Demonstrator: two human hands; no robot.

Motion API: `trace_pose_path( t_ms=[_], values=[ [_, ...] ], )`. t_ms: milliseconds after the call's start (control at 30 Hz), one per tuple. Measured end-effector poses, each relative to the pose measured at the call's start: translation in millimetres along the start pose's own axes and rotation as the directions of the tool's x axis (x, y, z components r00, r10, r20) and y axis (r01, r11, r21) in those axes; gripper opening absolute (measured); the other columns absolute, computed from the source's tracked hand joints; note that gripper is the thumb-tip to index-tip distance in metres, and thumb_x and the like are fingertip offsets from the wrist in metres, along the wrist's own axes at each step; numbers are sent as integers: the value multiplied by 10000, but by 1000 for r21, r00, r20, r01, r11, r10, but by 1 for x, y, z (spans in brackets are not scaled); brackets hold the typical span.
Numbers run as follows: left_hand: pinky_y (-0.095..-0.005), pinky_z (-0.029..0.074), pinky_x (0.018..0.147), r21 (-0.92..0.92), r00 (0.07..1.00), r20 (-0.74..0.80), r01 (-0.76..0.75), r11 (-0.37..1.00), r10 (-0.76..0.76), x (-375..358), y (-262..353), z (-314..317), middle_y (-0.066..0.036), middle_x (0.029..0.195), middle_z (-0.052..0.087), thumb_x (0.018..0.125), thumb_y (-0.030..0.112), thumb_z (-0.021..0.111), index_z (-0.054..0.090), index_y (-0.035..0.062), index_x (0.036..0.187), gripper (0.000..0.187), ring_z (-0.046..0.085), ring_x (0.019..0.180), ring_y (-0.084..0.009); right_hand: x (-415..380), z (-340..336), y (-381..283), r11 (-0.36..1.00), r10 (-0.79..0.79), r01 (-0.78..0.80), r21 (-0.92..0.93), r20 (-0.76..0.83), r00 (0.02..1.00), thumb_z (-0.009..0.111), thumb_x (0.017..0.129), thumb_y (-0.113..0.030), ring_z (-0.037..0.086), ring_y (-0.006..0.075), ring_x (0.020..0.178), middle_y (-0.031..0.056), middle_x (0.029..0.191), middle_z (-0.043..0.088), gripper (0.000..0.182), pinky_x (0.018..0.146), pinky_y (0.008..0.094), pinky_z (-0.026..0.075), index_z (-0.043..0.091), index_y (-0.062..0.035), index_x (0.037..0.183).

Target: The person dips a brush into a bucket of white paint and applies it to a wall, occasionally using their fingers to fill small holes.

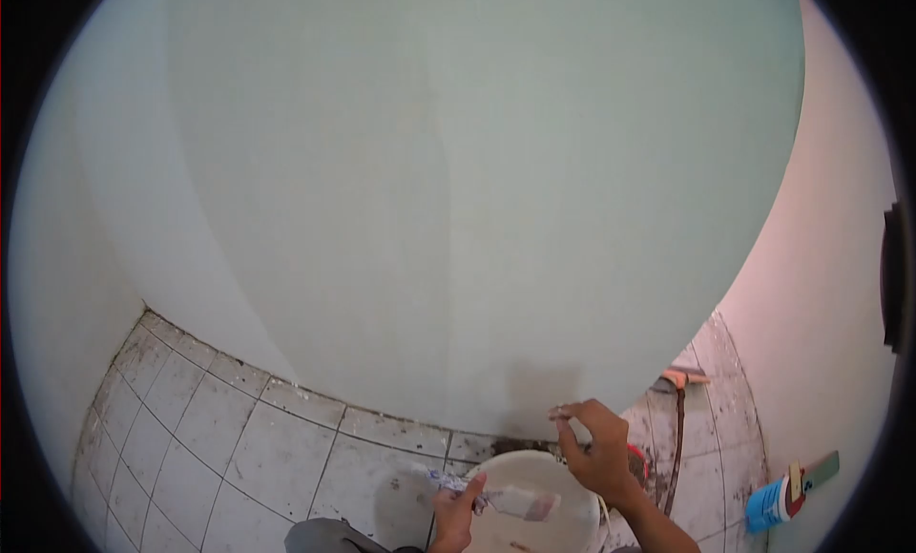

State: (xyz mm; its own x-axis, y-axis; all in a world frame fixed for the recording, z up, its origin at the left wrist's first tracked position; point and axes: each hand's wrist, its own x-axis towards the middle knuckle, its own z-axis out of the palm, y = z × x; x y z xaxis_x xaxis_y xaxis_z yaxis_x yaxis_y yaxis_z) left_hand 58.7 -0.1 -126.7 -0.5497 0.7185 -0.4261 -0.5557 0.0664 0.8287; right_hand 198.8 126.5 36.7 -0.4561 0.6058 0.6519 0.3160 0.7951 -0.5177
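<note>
My left hand [455,517] is closed around a flat, pale blade-like tool [520,503] with crumpled printed wrap at its handle end. Its flat part reaches over a white bucket [582,496] standing on the floor by the wall. Above the bucket's right rim is my right hand [599,455], thumb and forefinger bent together near the wall [458,219]. Something small and pale shows at those fingertips, but I cannot tell what it is.
On the right, a blue container [766,507] stands with a green-ended tool [821,469] across its top. A long brown stick [676,438] lies beyond the bucket, near a red object [637,467]. Stained white tiles [277,448] cover the floor.
</note>
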Motion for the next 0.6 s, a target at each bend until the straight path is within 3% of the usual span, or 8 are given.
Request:
trace_pose_path(
  t_ms=[100, 167, 267, 367, 467, 600],
  values=[
    [-313, 439, 527, 229, 992, 40, -124, 965, 118, -3, 6, -2, -72, 709, 639, 833, 184, 764, 669, 15, 797, 198, 569, 588, -134, -1, -1, -2, 999, 10, -10, 45, 3, 1000, 636, 783, 49, 692, 266, 790, 139, 859, 704, 158, 716, 333, 529, 678, 4, 928],
    [-393, 498, 664, 339, 965, 157, -253, 906, 211, -13, 13, -7, -154, 874, 675, 887, 249, 685, 673, -5, 926, 257, 623, 757, -199, 0, -3, -9, 999, 21, -22, 45, 22, 1000, 636, 781, 48, 696, 257, 796, 136, 862, 708, 156, 724, 328, 531, 683, 4, 923],
    [-358, 486, 576, 694, 991, 131, -120, 710, 40, -29, 30, -8, -119, 820, 675, 837, 270, 767, 687, -25, 882, 309, 580, 696, -134, -1, -3, -10, 998, 18, -19, 68, 17, 1000, 643, 775, 51, 692, 258, 796, 132, 862, 708, 153, 724, 329, 534, 685, 0, 913],
    [-368, 481, 564, 523, 992, 119, -32, 852, -36, -9, 7, -16, -98, 762, 665, 793, 247, 806, 686, -30, 847, 306, 583, 666, -150, -3, -1, -7, 996, 13, -12, 88, -6, 1000, 655, 766, 55, 683, 264, 794, 125, 865, 706, 157, 718, 339, 539, 685, -11, 905],
    [-351, 470, 559, 423, 987, 135, -134, 896, 83, -13, 11, -16, -75, 708, 655, 776, 245, 822, 688, -30, 821, 309, 585, 654, -155, 5, -2, -8, 995, 0, 4, 95, -44, 999, 644, 768, 52, 682, 262, 792, 122, 864, 707, 150, 720, 342, 536, 685, -11, 898],
    [-349, 496, 610, 466, 960, 255, -230, 855, 119, -20, 44, -17, -65, 736, 669, 769, 234, 828, 699, -8, 885, 298, 606, 667, -173, 18, -17, -20, 992, 11, 4, 129, -115, 993, 622, 768, 53, 676, 259, 789, 125, 857, 702, 151, 724, 338, 526, 681, -9, 893]
  ],
)
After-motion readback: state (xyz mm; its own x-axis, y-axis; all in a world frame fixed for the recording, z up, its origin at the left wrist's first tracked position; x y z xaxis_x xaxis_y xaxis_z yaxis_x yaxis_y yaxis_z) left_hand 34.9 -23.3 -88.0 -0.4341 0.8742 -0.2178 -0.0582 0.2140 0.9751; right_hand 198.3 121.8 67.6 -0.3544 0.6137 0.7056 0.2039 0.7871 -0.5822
